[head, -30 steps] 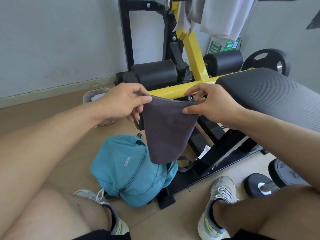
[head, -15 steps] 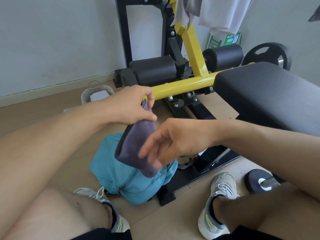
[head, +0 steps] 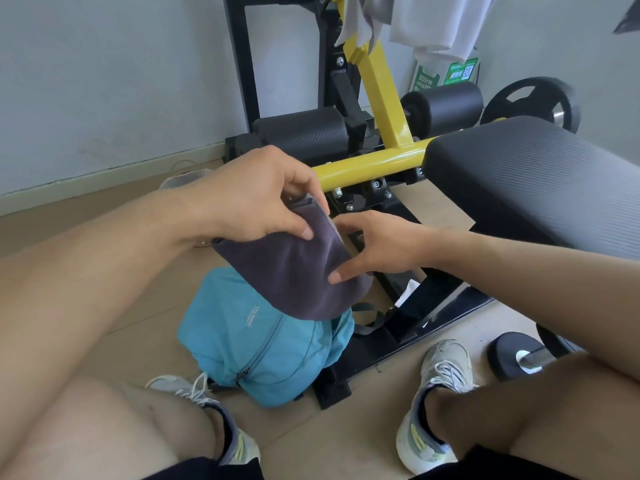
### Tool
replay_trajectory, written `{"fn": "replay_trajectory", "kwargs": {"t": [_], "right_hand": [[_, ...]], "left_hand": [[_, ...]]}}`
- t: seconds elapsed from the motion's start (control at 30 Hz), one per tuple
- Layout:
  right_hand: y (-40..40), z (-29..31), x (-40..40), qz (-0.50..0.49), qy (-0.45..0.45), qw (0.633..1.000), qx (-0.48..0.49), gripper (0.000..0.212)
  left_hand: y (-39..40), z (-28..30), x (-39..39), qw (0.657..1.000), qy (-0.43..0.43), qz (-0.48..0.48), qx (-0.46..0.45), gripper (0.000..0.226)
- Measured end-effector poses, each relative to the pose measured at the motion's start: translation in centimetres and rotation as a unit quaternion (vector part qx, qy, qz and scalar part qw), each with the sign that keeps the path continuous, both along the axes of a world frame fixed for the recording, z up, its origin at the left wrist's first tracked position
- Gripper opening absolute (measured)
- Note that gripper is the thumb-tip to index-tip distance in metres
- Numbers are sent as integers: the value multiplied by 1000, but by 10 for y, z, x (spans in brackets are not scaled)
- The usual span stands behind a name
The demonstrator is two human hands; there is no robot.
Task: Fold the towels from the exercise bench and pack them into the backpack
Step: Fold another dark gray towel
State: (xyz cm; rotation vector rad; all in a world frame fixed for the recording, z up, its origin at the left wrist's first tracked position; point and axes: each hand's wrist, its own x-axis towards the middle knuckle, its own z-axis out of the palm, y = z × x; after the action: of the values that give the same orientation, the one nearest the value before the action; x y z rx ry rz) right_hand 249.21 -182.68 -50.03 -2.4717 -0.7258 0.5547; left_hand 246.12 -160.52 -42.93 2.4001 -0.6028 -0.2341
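My left hand [head: 263, 202] pinches the top edge of the folded dark grey fleece towel [head: 298, 268], which hangs over the teal nylon backpack [head: 256, 344] at six o'clock. My right hand [head: 377, 247], fingers spread, steadies it at three o'clock. The zip looks closed, I think; the fold could slump undone.

Left hand [head: 256, 202] pinches grey towel [head: 294, 268] above backpack [head: 256, 344].

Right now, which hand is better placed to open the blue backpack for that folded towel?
Probably the right hand: its fingers only touch the grey towel, while the left hand grips it above the backpack.
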Motion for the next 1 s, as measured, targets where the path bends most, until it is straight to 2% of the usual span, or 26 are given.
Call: {"fn": "replay_trajectory", "kwargs": {"t": [0.1, 0.2, 0.3, 0.47, 0.6, 0.77, 0.9, 1.0], "right_hand": [[1, -11, 1, 7, 38, 999, -4, 49], [-5, -23, 1, -22, 121, 992, 24, 46], [-20, -29, 5, -43, 185, 982, 24, 41], [-41, -33, 11, -62, 231, 971, -19, 31], [-52, -32, 12, -74, 236, 969, -27, 24], [-56, -25, 14, -149, 211, 965, 37, 27], [-51, -11, 13, -217, 239, 944, 69, 29], [-36, 1, 5, -263, 235, 930, 102, 23]], "left_hand": [[-1, 0, 1, 995, 36, 2, -95, 29], [8, -4, 7, 984, 52, 61, -161, 28], [20, -11, 13, 972, 64, 128, -187, 26], [43, -28, 30, 935, 90, 247, -237, 19], [59, -43, 38, 911, 113, 313, -242, 9], [68, -56, 42, 900, 145, 359, -201, 17], [61, -56, 39, 907, 160, 338, -192, 19], [45, -58, 36, 919, 163, 304, -191, 17]]}}
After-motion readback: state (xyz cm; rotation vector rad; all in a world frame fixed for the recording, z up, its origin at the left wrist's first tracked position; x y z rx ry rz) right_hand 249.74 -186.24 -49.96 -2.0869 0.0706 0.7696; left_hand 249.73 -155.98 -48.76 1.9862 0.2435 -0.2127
